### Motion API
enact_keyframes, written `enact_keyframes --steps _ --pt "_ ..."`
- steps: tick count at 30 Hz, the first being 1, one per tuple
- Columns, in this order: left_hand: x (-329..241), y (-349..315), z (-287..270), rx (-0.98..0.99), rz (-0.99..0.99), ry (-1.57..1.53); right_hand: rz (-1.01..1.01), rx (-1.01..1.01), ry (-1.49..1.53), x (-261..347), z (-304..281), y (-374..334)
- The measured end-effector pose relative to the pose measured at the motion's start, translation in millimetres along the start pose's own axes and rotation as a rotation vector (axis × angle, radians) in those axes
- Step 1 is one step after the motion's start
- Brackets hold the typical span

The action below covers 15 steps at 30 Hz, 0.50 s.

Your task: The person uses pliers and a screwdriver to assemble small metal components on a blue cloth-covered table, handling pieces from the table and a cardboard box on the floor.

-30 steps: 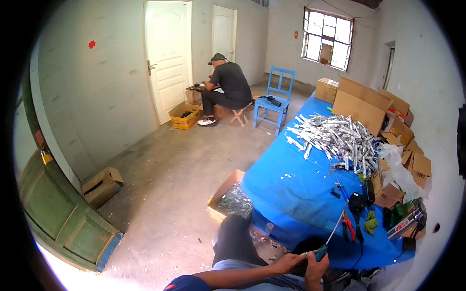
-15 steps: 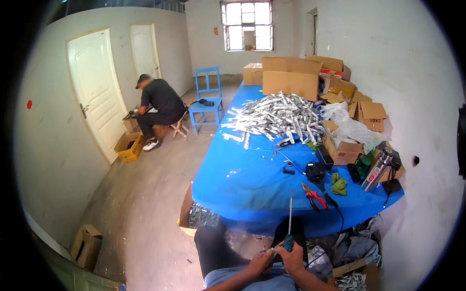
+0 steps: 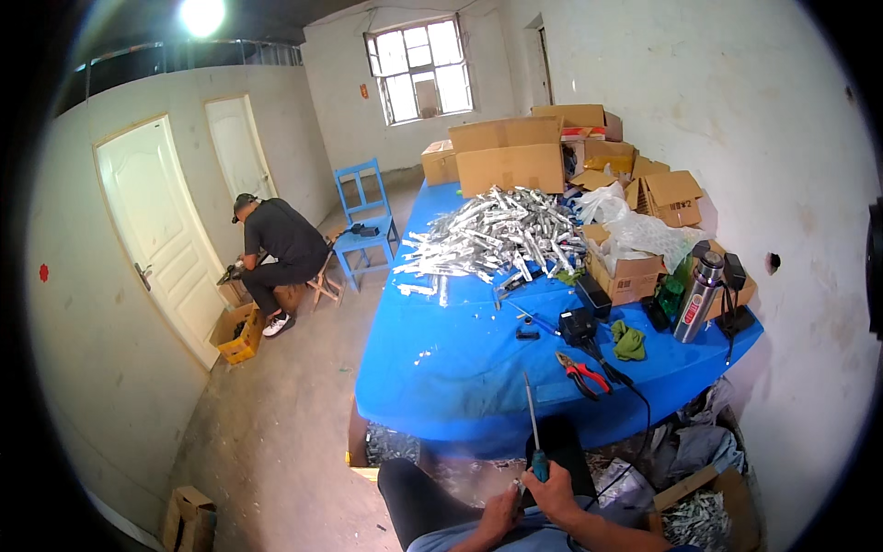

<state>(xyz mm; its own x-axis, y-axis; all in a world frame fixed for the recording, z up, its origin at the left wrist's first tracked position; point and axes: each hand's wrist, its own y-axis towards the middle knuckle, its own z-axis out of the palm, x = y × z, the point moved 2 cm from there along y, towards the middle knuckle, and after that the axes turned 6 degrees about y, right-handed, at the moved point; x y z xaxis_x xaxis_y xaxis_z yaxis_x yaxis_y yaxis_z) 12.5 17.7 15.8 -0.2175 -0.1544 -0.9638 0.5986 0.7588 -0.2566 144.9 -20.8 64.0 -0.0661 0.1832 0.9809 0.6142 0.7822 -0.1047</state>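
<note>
Close to my lap, my right hand [image 3: 552, 494] is closed round the teal handle of a screwdriver [image 3: 533, 423], whose long metal shaft points up and away toward the table edge. Right beside it, my left hand [image 3: 501, 511] is closed, its fingers around a small piece I cannot make out. Both hands nearly touch. On the blue-covered table ahead, pliers with red and black handles [image 3: 583, 375] lie nearest to the screwdriver. Farther back sits a large heap of silvery wrapped strips [image 3: 501, 235].
A black adapter with a cable [image 3: 578, 324], a green cloth [image 3: 628, 341] and a steel flask [image 3: 699, 299] stand on the table's right. Cartons [image 3: 508, 158] line its back. Below are boxes of metal pieces [image 3: 699, 520]. A co-worker [image 3: 280, 241] sits by a blue chair [image 3: 365, 241].
My view has tilted and shifted, so the table sits lower and a ceiling lamp shows. The screwdriver's shaft leans more to the left. Both hands stay together at my lap.
</note>
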Motion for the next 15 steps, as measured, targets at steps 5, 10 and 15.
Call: enact_keyframes --steps 5,10,15 --pt "-21.9 -11.4 -1.4 0.05 0.245 0.53 -0.072 -0.012 0.02 -14.1 -0.8 -7.7" --pt "-69.2 -33.8 5.8 0.001 0.468 0.819 0.032 0.033 0.282 -35.3 -2.2 -9.2" --pt "-82.3 -35.7 5.5 0.07 0.419 0.787 -0.005 0.043 0.325 -25.6 -6.1 -12.9"
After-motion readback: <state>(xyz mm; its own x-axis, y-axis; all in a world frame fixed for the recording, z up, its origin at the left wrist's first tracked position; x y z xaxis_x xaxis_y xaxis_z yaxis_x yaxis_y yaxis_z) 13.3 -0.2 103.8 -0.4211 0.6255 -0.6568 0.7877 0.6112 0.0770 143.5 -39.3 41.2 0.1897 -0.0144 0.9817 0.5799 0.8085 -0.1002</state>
